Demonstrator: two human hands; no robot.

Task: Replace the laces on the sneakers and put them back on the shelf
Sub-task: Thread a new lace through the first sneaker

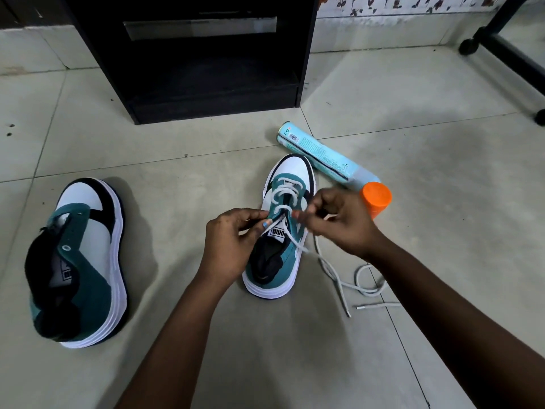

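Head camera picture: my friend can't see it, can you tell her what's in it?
Two hands, left hand and right hand, thread a white lace through a teal sneaker on the floor. Another, unlaced sneaker lies left; a spray can lies behind.

Sneakers [281, 231] teal, white, black, white soles | lace [336, 278] pale grey | spray can [330, 160] light blue, orange cap [376, 196] | shelf [191, 54] black | floor [413, 231] pale grey-green tile

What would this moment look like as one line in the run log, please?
step: lacing | left hand: pinches lace | right hand: pinches lace | laced sneaker: upright | other sneaker: unlaced
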